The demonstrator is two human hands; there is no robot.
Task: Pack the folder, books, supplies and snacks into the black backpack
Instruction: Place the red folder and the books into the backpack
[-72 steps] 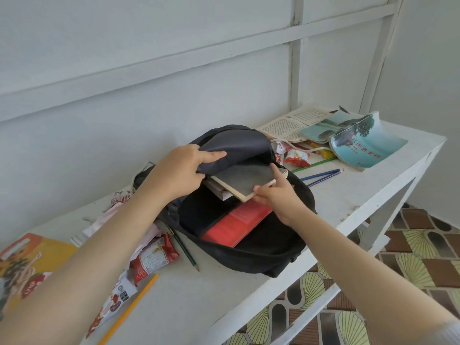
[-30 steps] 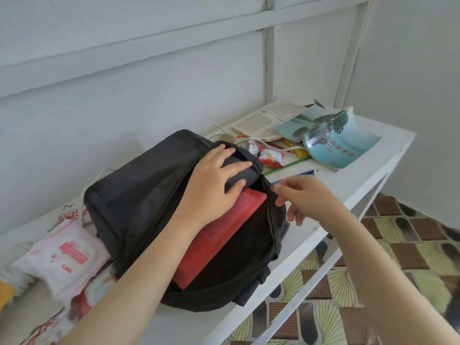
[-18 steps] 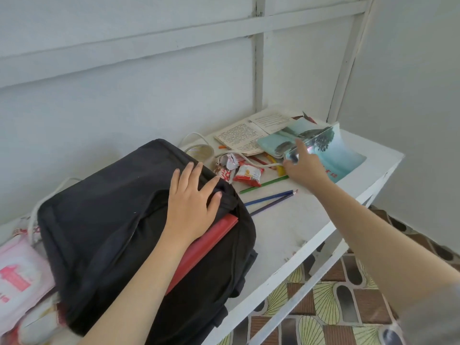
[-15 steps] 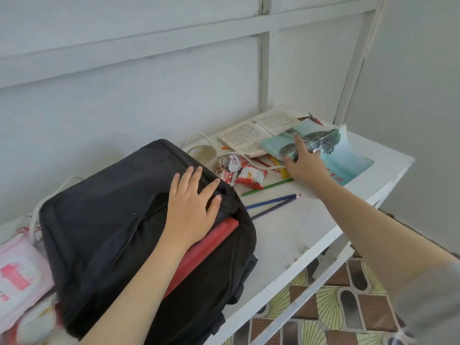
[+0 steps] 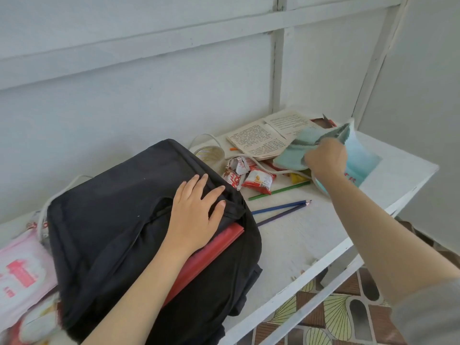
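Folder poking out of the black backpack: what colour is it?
Red. The folder shows best in the head view.

- Left hand [image 5: 196, 215]: laid flat, palm down on the black backpack [image 5: 112, 220], fingers straight and slightly spread, thumb out to its right, forearm bare.
- Right hand [image 5: 326, 159]: held far forward on an outstretched arm, knuckles up, fingers curled round the teal book [image 5: 361, 155].

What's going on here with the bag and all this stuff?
A person is packing a black fabric backpack on a white table. Their left hand lies flat on its flap, above a red plastic folder poking out. Their right hand grips a curled teal paperback book. Snack packets and coloured pencils lie loose nearby.
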